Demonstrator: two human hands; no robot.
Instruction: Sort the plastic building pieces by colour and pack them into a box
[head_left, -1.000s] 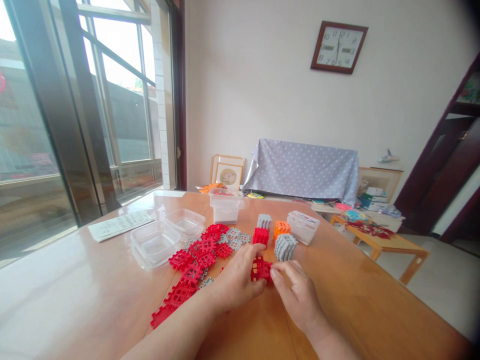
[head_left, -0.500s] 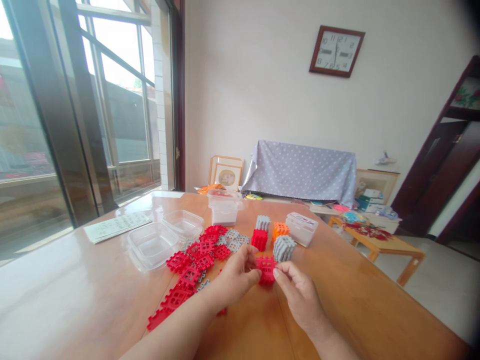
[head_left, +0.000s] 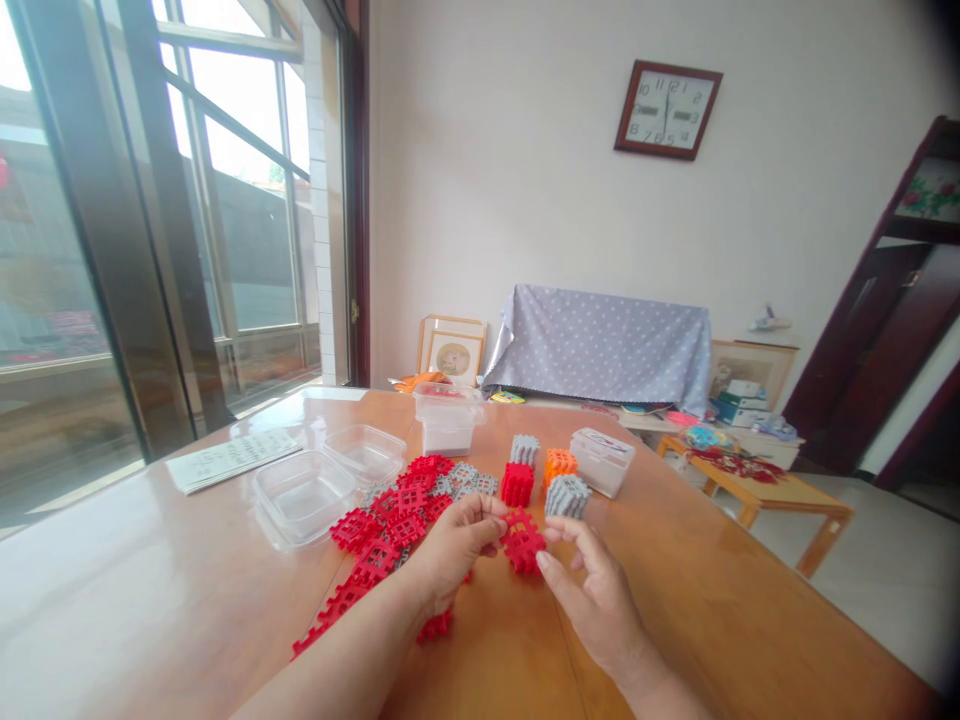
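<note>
Red interlocking plastic tile point(head_left: 523, 543) pinched in your left hand point(head_left: 461, 540)

Your left thumb and fingers grip its left edge above the wooden surface point(head_left: 675, 620); your right hand point(head_left: 600, 590) is beside its right edge, thumb and fingers parted, though you can't tell whether they touch it. Beyond stand a red tile stack point(head_left: 517, 485) and a larger gray tile stack point(head_left: 568, 497); loose red tiles point(head_left: 375, 562) lie left.

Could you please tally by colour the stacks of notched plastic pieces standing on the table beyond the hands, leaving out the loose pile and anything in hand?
Grey stacks: 2
Red stack: 1
Orange stack: 1
Total: 4
</note>
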